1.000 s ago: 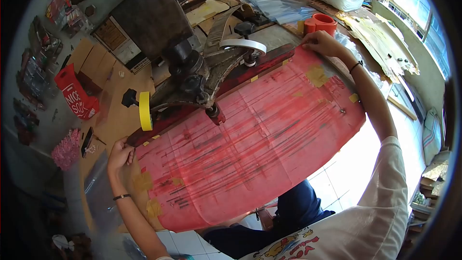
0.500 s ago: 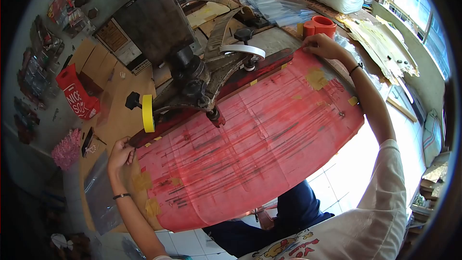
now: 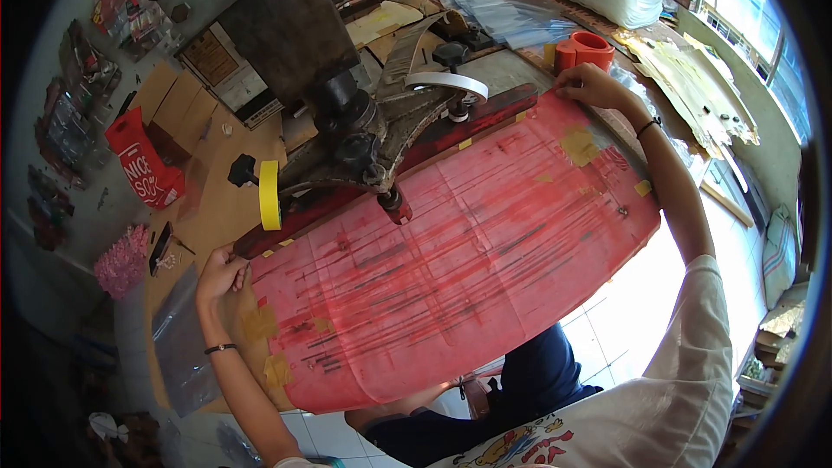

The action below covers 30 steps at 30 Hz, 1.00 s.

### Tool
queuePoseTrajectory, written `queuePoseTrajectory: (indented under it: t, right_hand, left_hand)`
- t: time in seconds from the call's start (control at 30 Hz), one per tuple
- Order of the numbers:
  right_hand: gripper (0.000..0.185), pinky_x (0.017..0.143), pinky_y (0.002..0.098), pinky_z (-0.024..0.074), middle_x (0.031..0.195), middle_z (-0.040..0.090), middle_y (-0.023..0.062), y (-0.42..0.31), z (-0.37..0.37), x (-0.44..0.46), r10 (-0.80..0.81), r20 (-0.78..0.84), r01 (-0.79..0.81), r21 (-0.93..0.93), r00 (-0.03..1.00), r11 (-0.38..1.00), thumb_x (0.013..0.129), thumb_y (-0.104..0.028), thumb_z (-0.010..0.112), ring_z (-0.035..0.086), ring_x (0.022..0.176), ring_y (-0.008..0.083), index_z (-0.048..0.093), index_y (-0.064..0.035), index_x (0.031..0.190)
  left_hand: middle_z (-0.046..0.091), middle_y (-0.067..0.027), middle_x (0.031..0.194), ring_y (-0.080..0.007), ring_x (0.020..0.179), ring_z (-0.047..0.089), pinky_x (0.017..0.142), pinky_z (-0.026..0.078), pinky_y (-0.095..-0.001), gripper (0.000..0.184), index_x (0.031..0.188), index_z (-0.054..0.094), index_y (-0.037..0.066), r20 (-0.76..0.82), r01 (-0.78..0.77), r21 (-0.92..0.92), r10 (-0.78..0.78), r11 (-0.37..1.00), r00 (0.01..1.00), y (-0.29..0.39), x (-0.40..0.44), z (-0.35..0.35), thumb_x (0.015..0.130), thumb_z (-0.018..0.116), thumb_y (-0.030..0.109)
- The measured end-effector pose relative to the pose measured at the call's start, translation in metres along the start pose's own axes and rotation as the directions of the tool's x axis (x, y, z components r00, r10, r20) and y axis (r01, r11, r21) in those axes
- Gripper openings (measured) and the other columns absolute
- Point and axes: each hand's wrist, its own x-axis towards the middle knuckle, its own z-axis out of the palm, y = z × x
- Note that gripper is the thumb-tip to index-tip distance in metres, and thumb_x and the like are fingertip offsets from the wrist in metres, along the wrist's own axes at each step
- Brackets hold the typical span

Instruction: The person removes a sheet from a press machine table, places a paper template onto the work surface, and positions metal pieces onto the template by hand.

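A long dark bar (image 3: pixel 476 126) with red smears lies across the far edge of a red, streaked sheet (image 3: pixel 451 269), which has patches of yellowish tape. By the bar's left end, my left hand (image 3: pixel 223 276) has its fingers curled together at the sheet's edge. My right hand (image 3: pixel 598 88) pinches at the far right corner, just past the bar's other end. Whatever the fingertips grip is too small to make out. Above the bar stands a dark metal press head (image 3: pixel 347 134), carrying a yellow ring (image 3: pixel 270 196) and a white ring (image 3: pixel 448 82).
Red tape-like rolls (image 3: pixel 582 51) stand behind my right hand. Clear plastic sheets (image 3: pixel 490 13) lie at the back, and another plastic sheet (image 3: pixel 186 342) lies at left. A red printed bag (image 3: pixel 143 160) and a pink bundle (image 3: pixel 121 260) are farther left.
The view has shifted slightly, so most things appear a little farther right. Both hands keep their places at the bar's ends. More of a leg shows beneath the red sheet.
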Motion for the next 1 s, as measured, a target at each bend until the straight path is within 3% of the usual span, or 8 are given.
queuePoseTrajectory:
  t: [0.2,0.37,0.47,0.53,0.83,1.0]
  right_hand:
    - [0.022,0.078,0.0308,0.0501,0.087,0.071,0.0093,-0.001,-0.002,0.001,0.031,0.027,-0.032,0.037,0.999,0.999,0.087,-0.015,0.066,0.065,0.082,0.0158,0.069,-0.0015,0.104]
    - [0.022,0.079,0.0314,0.0489,0.088,0.070,0.0090,-0.005,-0.004,0.002,0.018,0.009,-0.017,-0.056,1.000,0.998,0.086,-0.017,0.067,0.064,0.084,0.0160,0.069,-0.0012,0.101]
    - [0.024,0.079,0.0317,0.0474,0.088,0.069,0.0084,0.006,-0.001,0.003,-0.020,-0.008,0.019,-0.046,1.000,0.999,0.087,-0.019,0.067,0.062,0.084,0.0156,0.069,-0.0008,0.102]
    - [0.021,0.075,0.0289,0.0463,0.085,0.066,0.0046,0.016,0.003,0.006,-0.018,-0.035,0.015,-0.066,0.999,0.998,0.088,-0.019,0.066,0.057,0.080,0.0108,0.068,-0.0007,0.099]
    - [0.021,0.068,0.0236,0.0426,0.079,0.059,-0.0021,0.037,0.008,0.007,-0.022,-0.105,0.023,0.011,0.994,1.000,0.091,-0.019,0.065,0.051,0.075,0.0052,0.065,0.0005,0.099]
    - [0.021,0.065,0.0220,0.0409,0.076,0.057,-0.0038,0.039,0.009,0.011,-0.014,-0.060,0.015,0.027,0.998,1.000,0.093,-0.019,0.062,0.049,0.072,0.0038,0.065,0.0008,0.097]
  left_hand:
    - [0.051,-0.0002,0.059,-0.0065,0.043,0.048,0.038,0.036,-0.0211,0.005,0.088,0.055,0.002,0.014,0.008,0.058,-0.009,0.998,1.000,0.002,0.000,-0.002,0.090,0.052,0.005]
    - [0.051,0.0001,0.058,-0.0069,0.043,0.047,0.039,0.036,-0.0216,0.006,0.088,0.055,0.001,-0.001,0.044,0.071,-0.044,0.996,0.999,0.015,-0.004,0.002,0.090,0.054,0.007]
    - [0.050,0.0009,0.057,-0.0070,0.043,0.047,0.041,0.036,-0.0225,0.009,0.088,0.056,0.002,0.018,-0.009,0.062,0.008,0.998,1.000,0.008,-0.002,0.000,0.092,0.056,0.010]
    - [0.049,0.0012,0.058,-0.0069,0.044,0.046,0.041,0.036,-0.0230,0.011,0.086,0.056,0.002,0.048,-0.007,0.037,0.005,0.999,0.999,0.003,0.000,-0.004,0.092,0.057,0.012]
    - [0.049,0.0020,0.060,-0.0060,0.045,0.046,0.043,0.036,-0.0219,0.013,0.083,0.054,0.003,0.074,0.016,0.019,-0.017,1.000,0.997,0.007,0.000,-0.003,0.091,0.057,0.013]
    - [0.048,0.0029,0.059,-0.0053,0.044,0.045,0.042,0.034,-0.0215,0.012,0.086,0.054,0.004,0.075,0.028,-0.005,-0.027,1.000,0.997,0.010,-0.003,-0.003,0.091,0.058,0.014]
